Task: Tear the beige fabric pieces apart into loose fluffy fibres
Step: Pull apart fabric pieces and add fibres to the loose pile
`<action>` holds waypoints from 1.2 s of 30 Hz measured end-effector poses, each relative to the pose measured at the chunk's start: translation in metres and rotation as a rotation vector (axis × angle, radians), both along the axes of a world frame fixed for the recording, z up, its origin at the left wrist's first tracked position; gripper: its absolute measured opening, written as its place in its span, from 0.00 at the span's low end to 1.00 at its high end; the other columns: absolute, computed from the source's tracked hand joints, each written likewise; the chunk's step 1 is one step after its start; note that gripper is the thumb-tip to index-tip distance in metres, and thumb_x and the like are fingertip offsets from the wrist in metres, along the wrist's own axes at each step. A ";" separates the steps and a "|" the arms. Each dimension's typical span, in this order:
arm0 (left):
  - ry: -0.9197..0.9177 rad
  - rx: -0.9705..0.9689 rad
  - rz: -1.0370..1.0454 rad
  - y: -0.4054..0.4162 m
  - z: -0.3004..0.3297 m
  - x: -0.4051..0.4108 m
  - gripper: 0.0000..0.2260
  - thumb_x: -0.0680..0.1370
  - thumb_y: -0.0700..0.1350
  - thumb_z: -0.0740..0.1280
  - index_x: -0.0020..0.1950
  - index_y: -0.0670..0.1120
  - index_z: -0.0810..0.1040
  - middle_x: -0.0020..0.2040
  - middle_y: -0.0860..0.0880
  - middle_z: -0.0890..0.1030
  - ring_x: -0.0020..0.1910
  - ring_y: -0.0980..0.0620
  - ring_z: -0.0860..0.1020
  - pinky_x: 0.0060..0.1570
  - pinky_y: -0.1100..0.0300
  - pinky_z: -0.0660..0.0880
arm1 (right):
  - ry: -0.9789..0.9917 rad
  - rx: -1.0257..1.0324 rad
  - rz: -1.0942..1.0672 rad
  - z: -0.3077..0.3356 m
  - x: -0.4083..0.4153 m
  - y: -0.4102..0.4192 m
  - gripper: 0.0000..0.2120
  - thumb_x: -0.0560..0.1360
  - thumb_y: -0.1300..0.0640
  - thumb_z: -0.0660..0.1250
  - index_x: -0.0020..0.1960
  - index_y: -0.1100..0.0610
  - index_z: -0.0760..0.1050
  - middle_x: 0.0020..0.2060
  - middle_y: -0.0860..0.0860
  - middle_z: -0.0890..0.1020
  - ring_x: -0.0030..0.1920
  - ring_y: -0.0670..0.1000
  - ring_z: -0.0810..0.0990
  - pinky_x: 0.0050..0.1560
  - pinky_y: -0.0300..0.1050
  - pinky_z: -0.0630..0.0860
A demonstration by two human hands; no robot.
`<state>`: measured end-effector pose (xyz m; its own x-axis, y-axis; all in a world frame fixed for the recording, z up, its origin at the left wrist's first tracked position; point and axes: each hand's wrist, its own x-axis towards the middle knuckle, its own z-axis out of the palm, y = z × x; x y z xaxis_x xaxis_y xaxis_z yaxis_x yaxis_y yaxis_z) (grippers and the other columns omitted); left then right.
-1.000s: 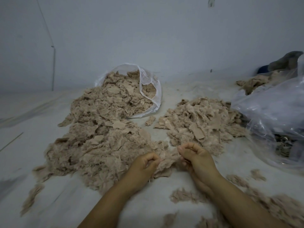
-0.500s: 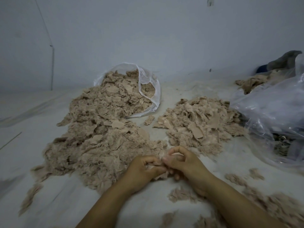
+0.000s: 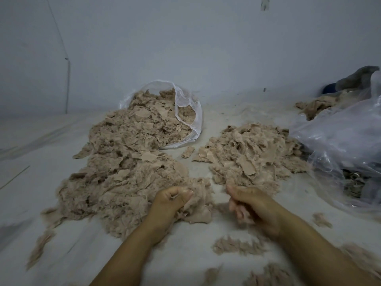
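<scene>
Beige fabric piece [image 3: 195, 211] in left hand's [image 3: 171, 201] grip.

No writing, label, brand, number or sign can be read anywhere in the view; a small dark mark on the wall [image 3: 264, 4] at one o'clock is too blurred to make out.

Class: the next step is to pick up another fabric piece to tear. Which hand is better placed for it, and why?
Probably the right hand: it lies just in front of the smaller pile of fabric pieces, while the left hand grips a tuft.
</scene>
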<state>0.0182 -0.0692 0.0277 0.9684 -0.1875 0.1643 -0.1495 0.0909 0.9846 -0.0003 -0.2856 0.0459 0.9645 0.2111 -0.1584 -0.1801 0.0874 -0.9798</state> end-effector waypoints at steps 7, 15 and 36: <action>-0.063 0.279 -0.133 -0.008 -0.005 -0.006 0.10 0.69 0.50 0.69 0.31 0.47 0.80 0.26 0.55 0.74 0.25 0.61 0.69 0.28 0.68 0.66 | -0.192 -0.114 0.049 -0.005 -0.009 0.031 0.05 0.69 0.55 0.74 0.38 0.53 0.78 0.23 0.49 0.75 0.20 0.44 0.66 0.21 0.34 0.62; -0.104 0.311 0.070 -0.002 -0.003 0.002 0.15 0.79 0.43 0.63 0.31 0.45 0.71 0.26 0.51 0.69 0.25 0.58 0.65 0.28 0.66 0.64 | -0.169 0.179 -0.490 -0.004 0.009 0.014 0.09 0.76 0.68 0.64 0.38 0.60 0.73 0.23 0.51 0.75 0.21 0.43 0.72 0.21 0.33 0.68; -0.529 1.000 0.262 0.019 -0.010 0.011 0.13 0.75 0.34 0.65 0.56 0.45 0.82 0.46 0.50 0.74 0.47 0.52 0.74 0.47 0.66 0.68 | -0.486 -0.967 0.030 -0.025 0.006 0.026 0.10 0.77 0.56 0.66 0.38 0.50 0.70 0.42 0.45 0.76 0.42 0.42 0.73 0.39 0.30 0.67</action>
<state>0.0289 -0.0504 0.0177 0.8513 -0.2666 0.4519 -0.4630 -0.7869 0.4080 0.0058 -0.2591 0.0213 0.9655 0.2270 0.1274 0.2574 -0.7590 -0.5981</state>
